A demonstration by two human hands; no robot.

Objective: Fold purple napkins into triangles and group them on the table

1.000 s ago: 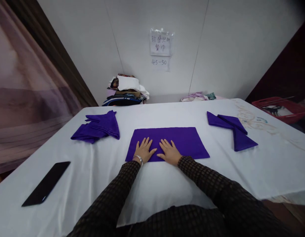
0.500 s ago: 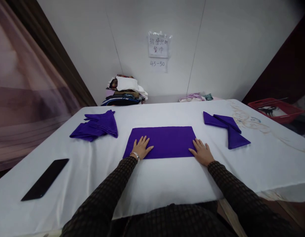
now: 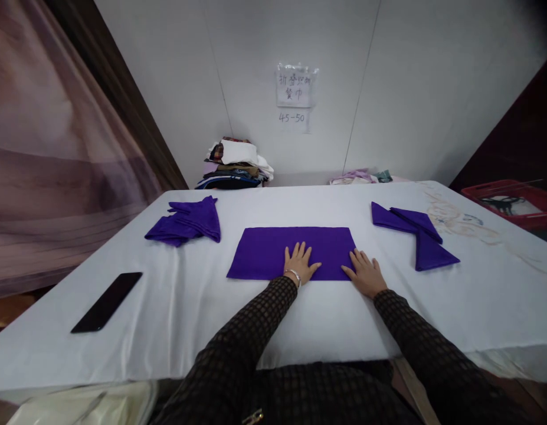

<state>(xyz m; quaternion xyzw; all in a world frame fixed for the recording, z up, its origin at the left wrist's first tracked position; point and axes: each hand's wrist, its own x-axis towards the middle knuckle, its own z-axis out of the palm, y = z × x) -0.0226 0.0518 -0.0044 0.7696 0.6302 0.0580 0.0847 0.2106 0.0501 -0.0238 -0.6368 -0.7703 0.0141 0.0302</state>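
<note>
A purple cloth napkin (image 3: 259, 251) lies flat before me, folded into a wide rectangle. My left hand (image 3: 300, 262) rests open on it, right of its middle, fingers spread and a bracelet at the wrist. At the napkin's near right corner lies my right hand (image 3: 365, 273), palm down with the fingers stretched out, partly on the cloth and partly on the table. Folded purple napkins (image 3: 184, 222) sit in a loose heap at the left. Over on the right, more purple napkin pieces (image 3: 417, 233) are folded to points and overlap.
A white cloth covers the table (image 3: 273, 330). A black phone-like slab (image 3: 107, 302) lies at the left. Folded clothes (image 3: 238, 165) are stacked at the back, near other fabric (image 3: 355, 177). A red basket (image 3: 512, 203) stands beyond the right edge; paper signs (image 3: 295, 97) hang on the wall.
My left hand has slid rightward across the napkin, from its left part to right of the middle. My right hand stays at the right corner. The view has shifted slightly.
</note>
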